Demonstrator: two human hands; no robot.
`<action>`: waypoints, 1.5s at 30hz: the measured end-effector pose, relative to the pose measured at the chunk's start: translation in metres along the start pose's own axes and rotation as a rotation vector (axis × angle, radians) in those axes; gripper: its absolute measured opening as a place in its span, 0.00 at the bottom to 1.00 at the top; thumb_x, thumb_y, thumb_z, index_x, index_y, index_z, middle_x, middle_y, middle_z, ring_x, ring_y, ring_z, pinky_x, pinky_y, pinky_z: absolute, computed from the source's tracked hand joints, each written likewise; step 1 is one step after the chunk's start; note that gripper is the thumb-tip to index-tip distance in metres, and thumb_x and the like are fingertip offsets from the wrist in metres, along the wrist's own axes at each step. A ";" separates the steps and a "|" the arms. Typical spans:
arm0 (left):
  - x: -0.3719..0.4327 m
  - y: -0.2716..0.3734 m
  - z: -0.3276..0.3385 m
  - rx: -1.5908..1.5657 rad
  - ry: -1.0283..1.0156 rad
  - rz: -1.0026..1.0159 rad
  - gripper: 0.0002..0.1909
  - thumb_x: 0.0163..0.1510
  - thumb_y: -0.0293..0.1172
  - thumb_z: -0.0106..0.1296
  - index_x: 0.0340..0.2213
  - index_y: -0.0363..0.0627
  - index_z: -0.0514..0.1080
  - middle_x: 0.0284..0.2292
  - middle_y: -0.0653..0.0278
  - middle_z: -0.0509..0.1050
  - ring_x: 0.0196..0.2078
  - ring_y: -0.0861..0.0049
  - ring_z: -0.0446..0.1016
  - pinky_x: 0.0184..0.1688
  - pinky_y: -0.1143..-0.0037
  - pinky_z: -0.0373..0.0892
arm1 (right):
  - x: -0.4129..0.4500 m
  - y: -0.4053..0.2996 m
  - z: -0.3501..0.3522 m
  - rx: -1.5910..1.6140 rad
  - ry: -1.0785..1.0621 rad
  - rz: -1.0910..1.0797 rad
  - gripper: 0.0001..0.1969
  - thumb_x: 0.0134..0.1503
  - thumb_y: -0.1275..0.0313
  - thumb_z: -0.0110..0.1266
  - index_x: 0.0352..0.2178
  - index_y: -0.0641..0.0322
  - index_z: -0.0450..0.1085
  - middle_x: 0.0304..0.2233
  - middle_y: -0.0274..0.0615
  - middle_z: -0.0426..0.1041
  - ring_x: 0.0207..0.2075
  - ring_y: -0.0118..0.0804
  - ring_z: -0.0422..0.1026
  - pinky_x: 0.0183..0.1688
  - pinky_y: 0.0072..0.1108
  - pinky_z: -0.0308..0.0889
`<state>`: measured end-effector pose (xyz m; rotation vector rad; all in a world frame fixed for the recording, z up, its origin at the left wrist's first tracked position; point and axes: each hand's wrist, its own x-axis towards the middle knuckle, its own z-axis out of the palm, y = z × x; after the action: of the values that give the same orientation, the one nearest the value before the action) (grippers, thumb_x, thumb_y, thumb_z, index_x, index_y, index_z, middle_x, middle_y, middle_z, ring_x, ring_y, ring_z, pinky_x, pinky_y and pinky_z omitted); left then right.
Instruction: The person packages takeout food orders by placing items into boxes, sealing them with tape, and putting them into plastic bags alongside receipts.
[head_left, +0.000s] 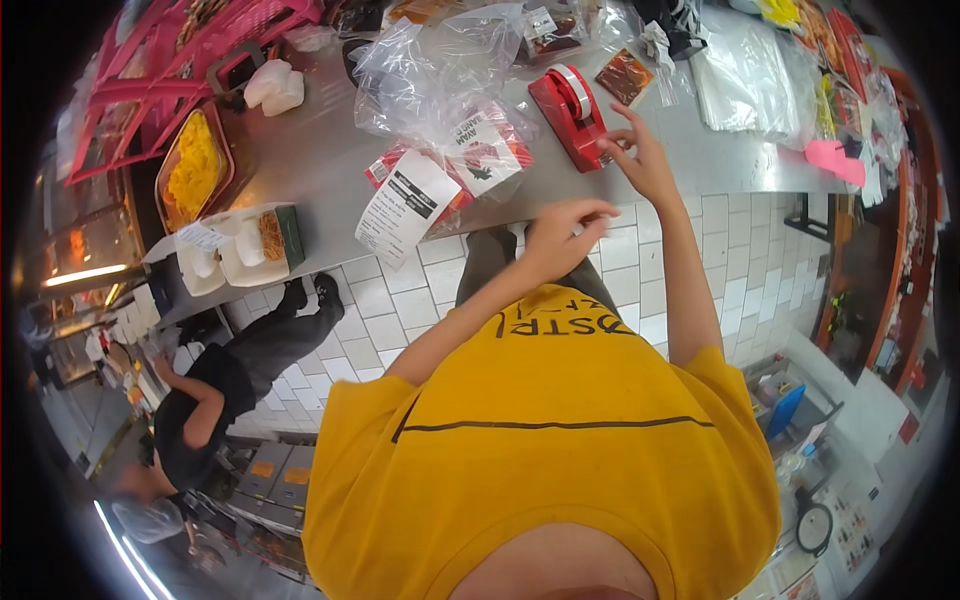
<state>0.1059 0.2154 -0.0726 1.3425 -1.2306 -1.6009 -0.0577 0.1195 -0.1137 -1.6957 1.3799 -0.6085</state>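
Observation:
My right hand (641, 157) is at the front end of a red tape dispenser (566, 120), thumb and fingertips by its cutter and the index finger raised. Whether a piece of tape is between those fingers is too small to tell. In front of my body, just off the counter edge, hovers my left hand (566, 236), thumb apart from the bent fingers and nothing visible in it. A clear plastic bag (442, 67), gathered at the neck, holds printed red-and-white food packs (484, 150). A printed paper slip (405, 206) lies against its front and overhangs the edge.
On the steel counter (322, 165) to the left are an open takeaway box (240, 247), a tray of yellow food (196, 172) and pink crates (172, 82). A sauce packet (624, 77) and stacked plastic bags (746, 82) lie right. A person in black (202, 405) works at left.

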 end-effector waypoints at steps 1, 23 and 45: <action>0.023 -0.068 0.044 -0.479 0.071 -0.228 0.12 0.43 0.22 0.46 0.33 0.32 0.71 0.24 0.45 0.72 0.24 0.60 0.72 0.28 0.74 0.66 | 0.002 -0.001 -0.003 -0.006 -0.012 -0.020 0.10 0.51 0.72 0.53 0.36 0.61 0.69 0.28 0.38 0.74 0.28 0.27 0.70 0.32 0.20 0.61; -0.076 0.021 -0.139 -0.072 0.401 0.484 0.06 0.46 0.28 0.55 0.27 0.38 0.75 0.40 0.60 0.71 0.39 0.72 0.70 0.41 0.76 0.65 | -0.077 -0.072 0.064 0.292 -0.769 -0.114 0.08 0.44 0.83 0.49 0.27 0.64 0.73 0.27 0.41 0.73 0.31 0.36 0.71 0.36 0.19 0.65; -0.035 -0.154 -0.227 -0.669 0.365 -0.090 0.22 0.54 0.38 0.45 0.47 0.39 0.62 0.39 0.60 0.69 0.40 0.74 0.69 0.44 0.75 0.65 | 0.026 -0.145 0.132 -0.472 -0.031 -0.198 0.22 0.43 0.54 0.55 0.32 0.63 0.68 0.34 0.50 0.69 0.40 0.48 0.67 0.41 0.34 0.63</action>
<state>0.3437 0.2438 -0.2101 1.1764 -0.3633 -1.5409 0.1332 0.1399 -0.0652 -2.2269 1.4187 -0.3771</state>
